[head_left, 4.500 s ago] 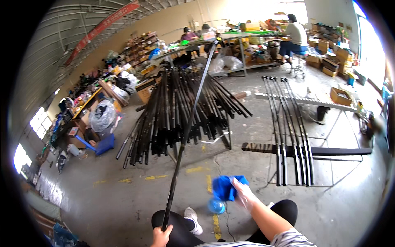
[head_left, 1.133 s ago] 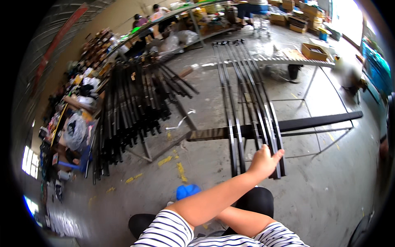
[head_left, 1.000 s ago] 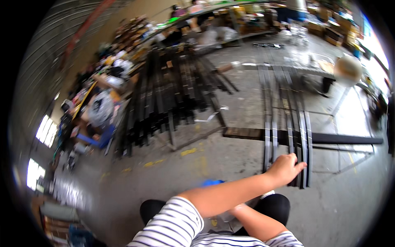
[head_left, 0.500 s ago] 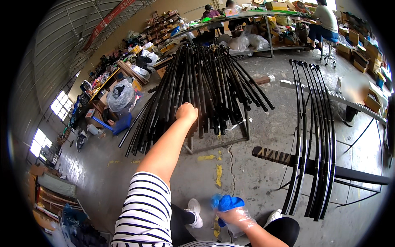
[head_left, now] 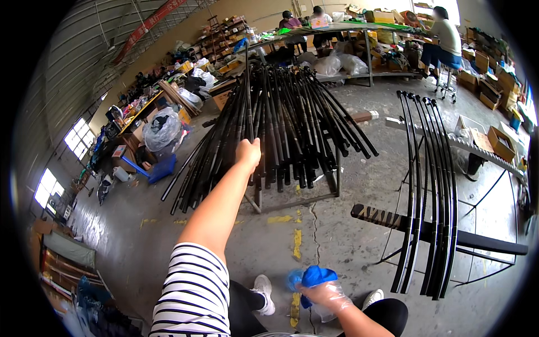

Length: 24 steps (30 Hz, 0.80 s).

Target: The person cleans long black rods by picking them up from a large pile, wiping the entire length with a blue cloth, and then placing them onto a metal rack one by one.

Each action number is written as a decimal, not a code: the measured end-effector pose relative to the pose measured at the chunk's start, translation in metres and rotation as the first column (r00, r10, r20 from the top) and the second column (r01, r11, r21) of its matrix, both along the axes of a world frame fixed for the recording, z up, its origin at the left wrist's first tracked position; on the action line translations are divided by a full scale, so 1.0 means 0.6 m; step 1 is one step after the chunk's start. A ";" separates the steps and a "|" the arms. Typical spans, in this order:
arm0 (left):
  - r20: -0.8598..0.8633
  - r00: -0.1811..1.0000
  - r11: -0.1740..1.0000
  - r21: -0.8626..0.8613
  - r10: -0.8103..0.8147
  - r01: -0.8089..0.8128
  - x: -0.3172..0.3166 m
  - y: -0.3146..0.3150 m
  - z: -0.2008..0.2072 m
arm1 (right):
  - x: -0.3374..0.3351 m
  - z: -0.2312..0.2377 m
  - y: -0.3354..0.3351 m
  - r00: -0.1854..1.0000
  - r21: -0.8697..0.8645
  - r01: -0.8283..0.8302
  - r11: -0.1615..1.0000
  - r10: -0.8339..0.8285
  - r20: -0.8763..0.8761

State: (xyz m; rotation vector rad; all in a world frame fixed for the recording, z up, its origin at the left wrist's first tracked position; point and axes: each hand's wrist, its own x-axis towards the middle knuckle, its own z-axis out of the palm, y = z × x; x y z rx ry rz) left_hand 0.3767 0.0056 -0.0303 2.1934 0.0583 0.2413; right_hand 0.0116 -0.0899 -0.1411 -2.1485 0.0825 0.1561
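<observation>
Your left hand (head_left: 248, 153) grips one black rod (head_left: 247, 84) from the pile (head_left: 292, 112) at twelve o'clock. Your gloved right hand (head_left: 325, 295) clutches a blue cloth (head_left: 314, 276). Laid-out rods (head_left: 432, 185) cross a rack (head_left: 483, 241) at three o'clock, on the concrete floor (head_left: 337, 224).

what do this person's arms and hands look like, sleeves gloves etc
The left arm has a short sleeve with black and white horizontal stripes; the forearm and left hand are bare. The right hand wears a thin, clear, crinkled plastic glove; the forearm behind it is bare.
</observation>
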 end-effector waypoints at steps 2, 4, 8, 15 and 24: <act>0.470 0.877 0.968 0.250 -0.096 -0.029 -0.003 0.093 -0.044 | 0.001 0.005 0.017 0.997 -0.041 -0.032 0.999 0.035 0.071; 0.339 0.910 0.972 0.088 -0.237 0.220 -0.110 0.099 -0.054 | -0.010 0.023 -0.001 0.996 0.080 0.053 0.995 -0.047 -0.073; 0.028 0.857 0.722 -0.524 -0.515 0.451 -0.386 0.141 -0.017 | -0.033 -0.027 0.001 0.979 0.195 0.203 0.960 -0.197 -0.053; -0.015 0.727 0.596 -0.583 -0.686 0.551 -0.608 0.223 -0.055 | -0.073 -0.033 0.018 0.914 0.728 0.374 0.574 -0.360 -0.185; -0.124 0.470 0.332 -0.859 -0.874 0.391 -0.728 0.271 -0.028 | -0.145 -0.037 0.044 0.795 0.828 0.510 0.232 -0.494 -0.352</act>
